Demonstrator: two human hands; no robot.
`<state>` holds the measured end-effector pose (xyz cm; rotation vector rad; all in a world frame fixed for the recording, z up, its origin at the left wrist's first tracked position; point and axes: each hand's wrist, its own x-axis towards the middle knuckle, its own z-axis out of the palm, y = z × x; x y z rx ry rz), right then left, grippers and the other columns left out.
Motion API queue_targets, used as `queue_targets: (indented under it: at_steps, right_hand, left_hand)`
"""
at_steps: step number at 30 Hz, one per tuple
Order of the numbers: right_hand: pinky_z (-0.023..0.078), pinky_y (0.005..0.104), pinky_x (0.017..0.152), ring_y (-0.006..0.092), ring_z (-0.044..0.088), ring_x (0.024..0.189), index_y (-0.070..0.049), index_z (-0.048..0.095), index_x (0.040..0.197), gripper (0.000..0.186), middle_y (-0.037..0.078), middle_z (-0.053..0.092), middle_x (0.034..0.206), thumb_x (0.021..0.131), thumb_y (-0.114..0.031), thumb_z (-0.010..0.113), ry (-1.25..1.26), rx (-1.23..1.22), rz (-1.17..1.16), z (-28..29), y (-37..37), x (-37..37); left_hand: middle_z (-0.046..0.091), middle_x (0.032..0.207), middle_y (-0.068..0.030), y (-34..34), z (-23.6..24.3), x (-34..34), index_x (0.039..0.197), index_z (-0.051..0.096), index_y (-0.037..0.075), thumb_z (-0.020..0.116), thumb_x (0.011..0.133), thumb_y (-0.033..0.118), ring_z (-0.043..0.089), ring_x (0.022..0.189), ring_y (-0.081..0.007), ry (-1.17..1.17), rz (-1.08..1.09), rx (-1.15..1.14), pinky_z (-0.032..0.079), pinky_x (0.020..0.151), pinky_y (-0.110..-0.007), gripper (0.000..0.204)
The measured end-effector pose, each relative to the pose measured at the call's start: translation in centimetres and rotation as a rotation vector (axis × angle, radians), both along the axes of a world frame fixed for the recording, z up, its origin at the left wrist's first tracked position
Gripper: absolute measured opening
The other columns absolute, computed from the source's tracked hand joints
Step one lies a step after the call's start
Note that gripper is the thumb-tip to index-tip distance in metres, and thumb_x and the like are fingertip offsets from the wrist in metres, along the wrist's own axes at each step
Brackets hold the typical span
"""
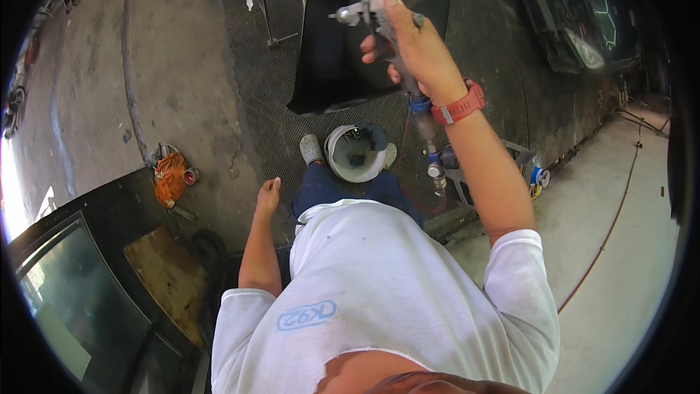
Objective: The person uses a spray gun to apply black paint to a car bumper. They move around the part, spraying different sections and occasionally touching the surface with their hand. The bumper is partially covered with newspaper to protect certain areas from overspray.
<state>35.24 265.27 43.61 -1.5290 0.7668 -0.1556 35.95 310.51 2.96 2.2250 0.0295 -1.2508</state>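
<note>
The handle of a spray gun point(380, 14) is enclosed by the right hand point(423, 51); how open the left hand point(269, 195) is cannot be told. Beyond the grip a black panel point(332, 58) is seen; leftward, dark matting point(264, 98) is bordered by concrete floor point(182, 51).

And here the right arm point(499, 175) is reaching out toward the far side, slanting leftward as it is extending well past the other! The right hand point(423, 58) is gripping, thumb point(397, 14) lying foremost, fingers point(369, 49) curling around to the left. Across on the left, the left arm point(260, 255) is hanging nearer in, its left hand point(270, 195) pointing away, holding nothing visible, its fingers showing too small for reading their curl.
</note>
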Motion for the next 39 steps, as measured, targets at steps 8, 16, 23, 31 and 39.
queue_targets:
  at_steps: [8,16,23,31,39]
  right_hand:
    - [0.045,0.0234,0.047,0.0115,0.072,0.076,-0.007,0.069,0.131,0.065,0.005,0.073,0.088,0.109,-0.064,0.047,0.212,-0.211,-0.226,1.5,-9.8,-7.0]
    - [0.049,0.0296,0.049,0.0172,0.075,0.074,-0.002,0.068,0.123,0.065,0.010,0.074,0.086,0.109,-0.062,0.047,0.354,-0.403,-0.436,0.7,-20.1,-11.7]
    - [0.046,0.0284,0.049,0.0157,0.074,0.077,-0.005,0.068,0.124,0.065,0.008,0.074,0.089,0.109,-0.064,0.045,0.259,-0.319,-0.371,1.7,-17.0,-8.1]
    - [0.046,0.0227,0.047,0.0123,0.073,0.077,-0.006,0.066,0.135,0.068,0.007,0.073,0.090,0.109,-0.065,0.045,0.098,-0.154,-0.017,3.7,-5.4,0.2]
    - [0.048,0.0253,0.045,0.0150,0.073,0.073,-0.003,0.066,0.132,0.061,0.010,0.075,0.092,0.111,-0.058,0.046,0.033,-0.061,0.070,5.3,-4.6,4.6]
  left_hand:
    - [0.075,0.128,-0.0217,-3.1,0.7,-2.1,0.130,0.072,0.000,0.062,0.104,0.055,0.070,0.123,-0.0317,0.059,0.016,0.047,0.051,0.107,-0.041,0.061]
    - [0.073,0.130,-0.0234,-0.4,-1.7,-6.4,0.133,0.071,-0.002,0.061,0.104,0.054,0.068,0.125,-0.0343,0.167,-0.039,0.112,0.050,0.108,-0.043,0.064]
    - [0.074,0.126,-0.0234,-1.4,0.2,-5.3,0.131,0.071,-0.002,0.062,0.105,0.052,0.069,0.120,-0.0311,0.076,0.050,0.094,0.051,0.106,-0.042,0.061]
    - [0.075,0.126,-0.0207,-2.8,-0.8,-3.7,0.131,0.072,0.001,0.061,0.104,0.057,0.069,0.121,-0.0309,0.054,0.050,0.030,0.050,0.105,-0.042,0.064]
    - [0.073,0.129,-0.0235,-3.5,0.8,-3.9,0.131,0.071,-0.002,0.060,0.104,0.057,0.068,0.125,-0.0347,0.072,0.057,0.066,0.050,0.108,-0.043,0.065]
